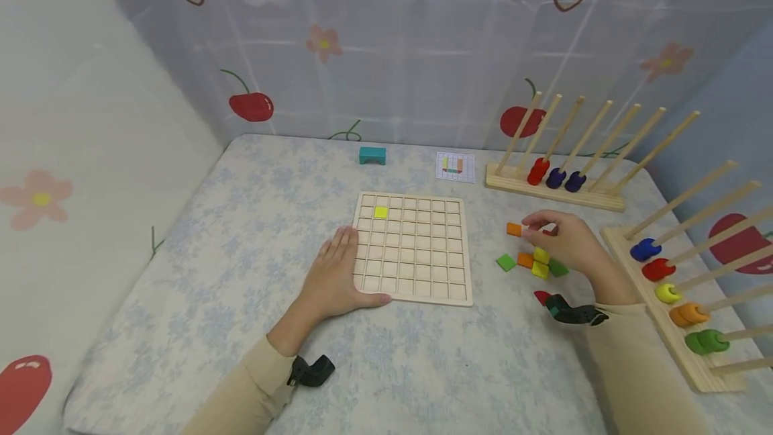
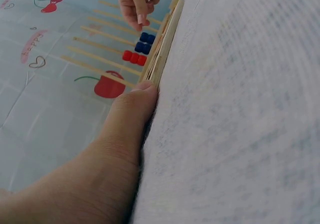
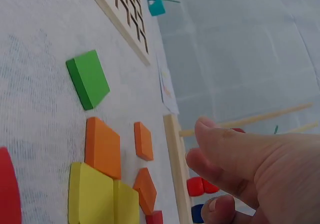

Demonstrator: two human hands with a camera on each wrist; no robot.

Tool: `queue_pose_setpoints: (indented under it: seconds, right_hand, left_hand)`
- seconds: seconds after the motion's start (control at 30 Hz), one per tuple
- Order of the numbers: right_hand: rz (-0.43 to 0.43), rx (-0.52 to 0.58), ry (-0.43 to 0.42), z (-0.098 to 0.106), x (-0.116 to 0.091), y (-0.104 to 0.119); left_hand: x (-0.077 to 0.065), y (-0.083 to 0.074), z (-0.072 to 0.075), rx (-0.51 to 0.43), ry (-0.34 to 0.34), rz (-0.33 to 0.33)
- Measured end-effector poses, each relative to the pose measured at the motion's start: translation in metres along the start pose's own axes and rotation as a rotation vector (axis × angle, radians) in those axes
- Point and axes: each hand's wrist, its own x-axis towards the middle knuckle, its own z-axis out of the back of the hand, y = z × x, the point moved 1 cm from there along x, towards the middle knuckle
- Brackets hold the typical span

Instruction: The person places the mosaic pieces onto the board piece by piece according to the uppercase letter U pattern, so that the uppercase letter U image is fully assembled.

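- Wooden board (image 1: 408,240): straight-fingered left hand (image 1: 335,279) rests at its 9 o'clock; pushing could skew it.
- Orange tile (image 1: 514,229): board's 3 o'clock, near the relaxed, empty right hand (image 1: 568,240); low sweeping could scatter yellow tiles (image 1: 540,270) at that hand's 8 o'clock.

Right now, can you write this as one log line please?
left hand: touching grid board edge | right hand: near loose tiles, holding nothing | on board: one yellow tile
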Motion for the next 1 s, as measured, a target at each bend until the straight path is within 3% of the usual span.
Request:
queue_pose_setpoints:
  seconds: [0.2, 0.47, 1.0]
  right_hand:
    - [-0.059, 0.004, -0.005, 0.005, -0.007, -0.018]
    - [-0.021, -0.012, -0.007, 0.001, -0.016, -0.034]
    - [-0.099, -0.043, 0.025, -0.009, -0.021, -0.044]
  left_hand:
    - [0.0, 0.0, 0.0, -0.002, 0.01, 0.006]
    - [0.0, 0.0, 0.001, -0.004, 0.012, 0.004]
    - [-0.002, -0.003, 0.005, -0.008, -0.007, -0.007]
